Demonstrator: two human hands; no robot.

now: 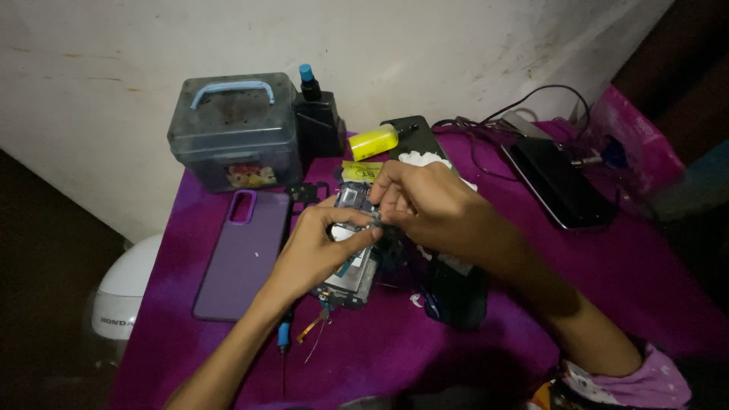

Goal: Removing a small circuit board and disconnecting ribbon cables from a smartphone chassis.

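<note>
Opened phone [353,262]: lies back-up with its insides bared on the purple-covered surface [623,288], in the middle of the view, directly under both hands.
Long axis: runs from the near edge of the surface toward the wall, leaning slightly to the left at its near end; a thin orange flex strip [311,328] trails off that near end.
Left hand [319,247]: comes in from the lower left and lies across the phone's middle, fingers curled around its left edge and thumb pressed on top, so it is clamped on the phone's body.
Right hand [421,201]: reaches in from the lower right and sits over the phone's far end, fingertips pinched together on a small part there; what exactly they grip is too small to tell.
Hands to each other: together, fingertips nearly touching above the upper half of the phone.
Nearer hand: both are on it; the left covers the middle, the right the far end.
Beside the left hand: a purple phone back cover [243,254] lies flat, parallel to the phone, just to its left.
Near edge: a blue-handled tool [283,338] lies by the left wrist.
Far side: a grey box with a handle [234,130], a dark bottle with a blue cap [317,114] and a yellow bottle [373,142] on its side.
Right of the hands: a dark phone [558,181] with cables, well apart.
</note>
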